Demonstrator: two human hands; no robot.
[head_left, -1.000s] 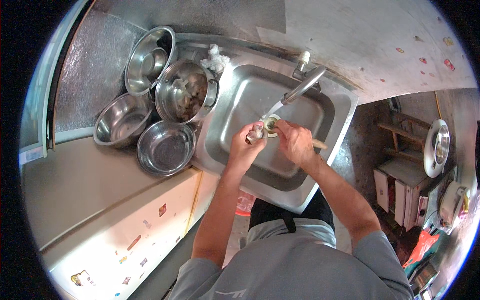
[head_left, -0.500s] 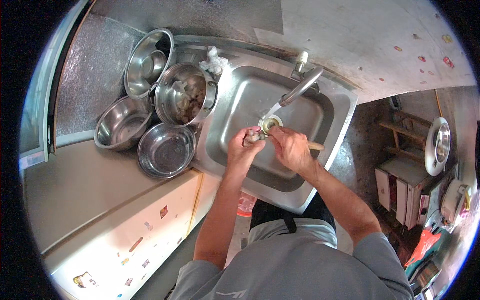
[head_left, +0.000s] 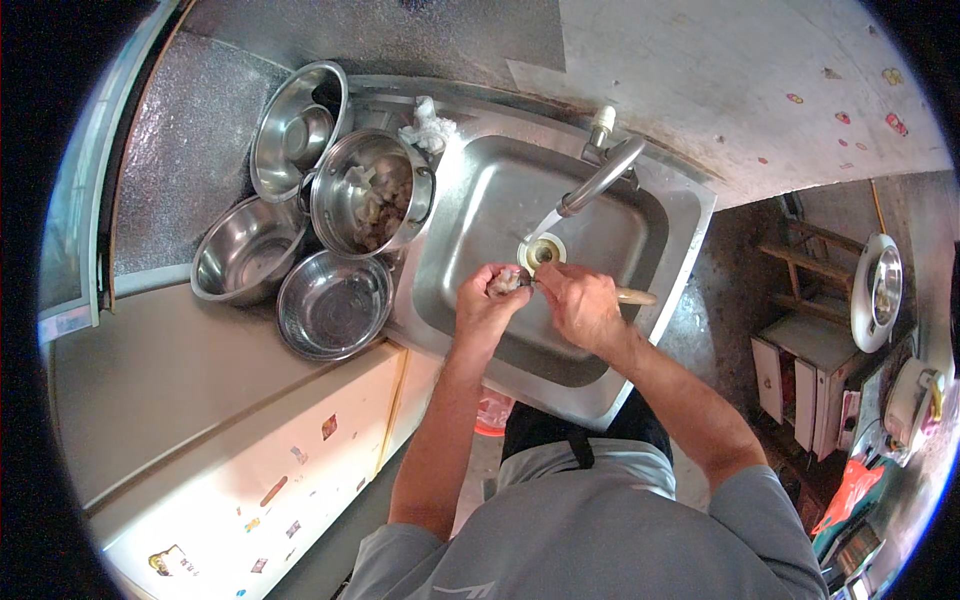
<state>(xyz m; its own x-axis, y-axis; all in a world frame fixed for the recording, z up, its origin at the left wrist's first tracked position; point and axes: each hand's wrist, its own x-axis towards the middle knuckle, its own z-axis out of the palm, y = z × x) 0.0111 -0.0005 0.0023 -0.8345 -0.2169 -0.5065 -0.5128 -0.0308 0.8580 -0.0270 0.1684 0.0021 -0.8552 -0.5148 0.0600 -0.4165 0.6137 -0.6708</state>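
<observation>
Closed grips, frame centre: left hand (head_left: 486, 303) around small pale piece (head_left: 507, 281), right hand (head_left: 585, 308) around wooden-handled tool (head_left: 637, 297).

Far wall (head_left: 690, 100) grayish, w/ sm. stickers (head_left: 896, 123) toward R; silvery panel (head_left: 190, 150) far L; cream counter (head_left: 180, 370) near L, front (head_left: 360, 420) brightly lit; sm. white cabinet (head_left: 806, 405) at R.

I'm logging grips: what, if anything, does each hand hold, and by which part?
Left hand: pale food piece, part unclear. Right hand: wooden-handled tool, toward its tip.
</observation>
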